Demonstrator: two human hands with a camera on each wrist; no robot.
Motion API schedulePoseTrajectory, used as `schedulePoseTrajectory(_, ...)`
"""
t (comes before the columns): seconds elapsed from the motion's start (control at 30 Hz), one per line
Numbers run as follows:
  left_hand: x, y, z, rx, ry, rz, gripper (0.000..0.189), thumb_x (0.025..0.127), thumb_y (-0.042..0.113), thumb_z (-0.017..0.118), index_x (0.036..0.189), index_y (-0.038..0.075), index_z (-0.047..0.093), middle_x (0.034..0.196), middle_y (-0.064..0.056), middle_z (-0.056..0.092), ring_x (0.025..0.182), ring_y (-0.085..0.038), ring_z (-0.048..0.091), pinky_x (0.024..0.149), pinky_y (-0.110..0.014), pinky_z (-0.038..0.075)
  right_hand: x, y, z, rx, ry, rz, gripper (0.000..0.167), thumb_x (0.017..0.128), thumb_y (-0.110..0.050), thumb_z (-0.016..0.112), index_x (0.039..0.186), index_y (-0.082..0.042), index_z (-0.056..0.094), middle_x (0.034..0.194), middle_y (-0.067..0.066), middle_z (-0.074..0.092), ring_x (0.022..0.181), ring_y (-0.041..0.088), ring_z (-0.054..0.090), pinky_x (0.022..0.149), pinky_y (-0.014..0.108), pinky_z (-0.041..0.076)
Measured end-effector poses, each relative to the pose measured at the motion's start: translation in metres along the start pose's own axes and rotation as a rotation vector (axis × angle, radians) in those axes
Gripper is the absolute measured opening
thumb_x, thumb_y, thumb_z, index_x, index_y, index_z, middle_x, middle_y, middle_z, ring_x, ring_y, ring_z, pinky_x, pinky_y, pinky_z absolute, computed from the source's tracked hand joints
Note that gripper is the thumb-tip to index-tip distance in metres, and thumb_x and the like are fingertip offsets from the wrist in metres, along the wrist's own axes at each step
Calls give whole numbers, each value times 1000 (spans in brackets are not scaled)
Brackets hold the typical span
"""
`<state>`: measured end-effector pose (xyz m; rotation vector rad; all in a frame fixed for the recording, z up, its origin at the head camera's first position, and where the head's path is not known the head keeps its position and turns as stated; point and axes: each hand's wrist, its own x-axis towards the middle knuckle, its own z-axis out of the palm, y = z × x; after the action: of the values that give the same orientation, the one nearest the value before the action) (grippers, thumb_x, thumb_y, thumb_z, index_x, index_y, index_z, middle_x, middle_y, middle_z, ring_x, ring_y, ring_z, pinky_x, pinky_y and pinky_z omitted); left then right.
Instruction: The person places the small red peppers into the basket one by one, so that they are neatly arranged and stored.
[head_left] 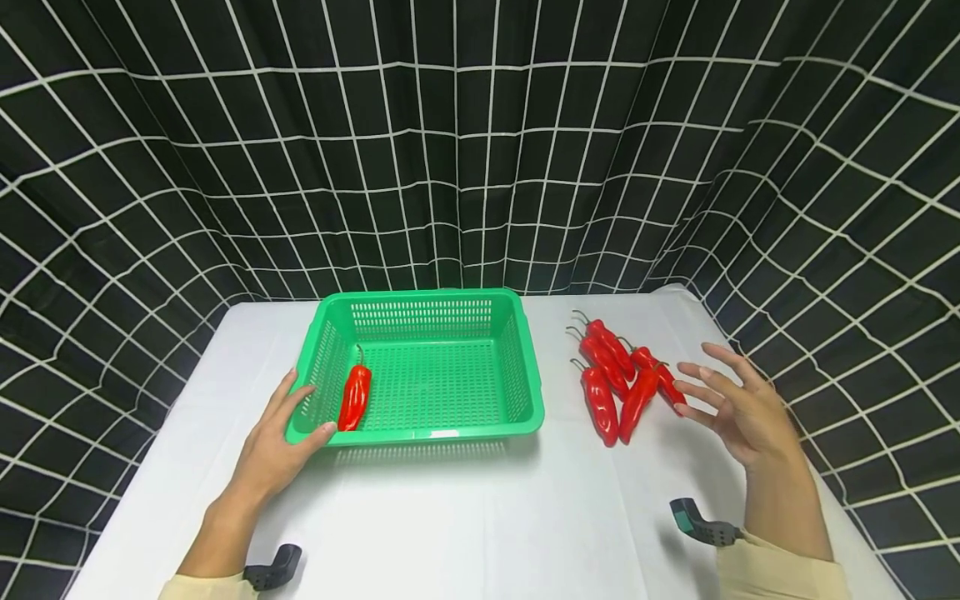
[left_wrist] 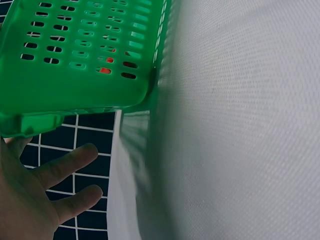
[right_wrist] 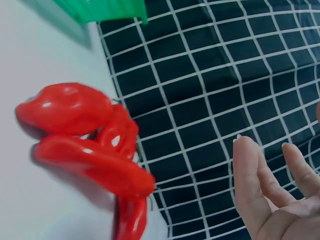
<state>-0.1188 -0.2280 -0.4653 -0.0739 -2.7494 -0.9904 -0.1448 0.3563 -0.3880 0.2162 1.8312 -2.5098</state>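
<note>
A green plastic basket point(head_left: 420, 435) with slotted walls stands on the white table. My left hand point(head_left: 273, 446) rests at its near left corner, thumb and a finger on the rim and the other fingers spread outside. Inside, along the left wall, lies one red pepper point(head_left: 356, 396) with its stem pointing away. Right of the basket is a pile of several red peppers point(head_left: 602, 404), some overlapping, also close in the right wrist view. My right hand point(head_left: 750, 417) hovers just right of the pile, fingers apart and loosely bent, holding nothing.
A white cloth point(head_left: 465, 517) covers the table. Black curtains with a white grid point(head_left: 480, 167) hang behind the table and along both sides, close to the right hand. Each wrist wears a dark camera mount point(head_left: 705, 523).
</note>
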Motion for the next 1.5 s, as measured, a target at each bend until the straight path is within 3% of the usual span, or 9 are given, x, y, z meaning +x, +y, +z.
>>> schedulePoseTrajectory(0.2,1,1,-1,0,0,7,68,86,45,68,141,12,46,159,-2,17,133,-46,31,91,-72,31,4,13,-7,-62,70,71,56,91,-20,69,139,-25,41,108,-5,66,93,19,69,76,40,53)
schedulePoseTrajectory(0.57,1,-1,0,-12,10,12,67,86,43,68,141,11,46,159,-1,17,134,-45,30,92,-72,31,15,36,-17,-93,93,171,55,90,-24,71,137,-28,43,101,-8,68,90,15,69,78,39,54)
schedulePoseTrajectory(0.83,2,-2,1,-15,4,17,67,86,44,68,141,12,47,159,0,16,134,-45,31,91,-72,31,22,57,-22,-268,161,222,82,82,-36,78,148,-19,33,99,-5,68,93,18,68,80,39,53)
schedulePoseTrajectory(0.97,2,-2,1,-13,8,15,67,86,44,68,141,12,47,159,-1,17,134,-45,31,91,-72,31,29,67,-21,-352,174,219,79,87,-32,74,150,-14,30,115,10,62,93,20,68,79,39,54)
schedulePoseTrajectory(1.13,2,-2,0,-16,14,16,67,86,44,69,140,12,47,159,-3,18,134,-46,31,91,-72,31,38,75,-18,-415,189,247,77,90,-32,70,152,-17,27,146,20,35,99,21,64,80,39,54)
schedulePoseTrajectory(1.3,3,-1,0,-21,18,21,66,86,43,69,140,12,48,159,-2,18,133,-46,32,91,-71,32,44,78,-15,-451,221,273,82,88,-36,71,154,-19,24,150,20,29,108,28,59,78,40,55)
schedulePoseTrajectory(1.5,1,0,1,-29,15,13,66,86,42,69,140,12,48,159,-1,18,134,-45,31,91,-72,31,46,81,-13,-519,196,238,82,89,-34,70,153,-16,24,148,23,30,108,34,56,75,42,56)
